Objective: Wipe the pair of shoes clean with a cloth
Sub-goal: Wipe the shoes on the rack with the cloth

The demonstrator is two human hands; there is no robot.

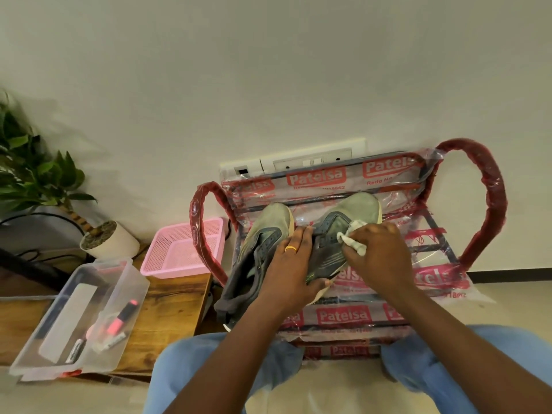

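Observation:
Two grey-green sneakers with dark panels lie side by side on a plastic-wrapped chair seat (343,316), toes pointing at the wall. My left hand (288,271), a gold ring on one finger, grips the right shoe (352,216) from its inner side, thumb under the sole edge. My right hand (375,251) presses a crumpled white cloth (352,237) against that shoe's upper. The left shoe (263,243) lies untouched beside it, its heel hanging over the seat's front left.
The chair's red wrapped armrests (490,204) curve up on both sides. A pink mesh basket (185,249) and a clear plastic box (80,318) with markers sit on a wooden table at left. A potted plant (107,237) stands behind. My knees are at the bottom.

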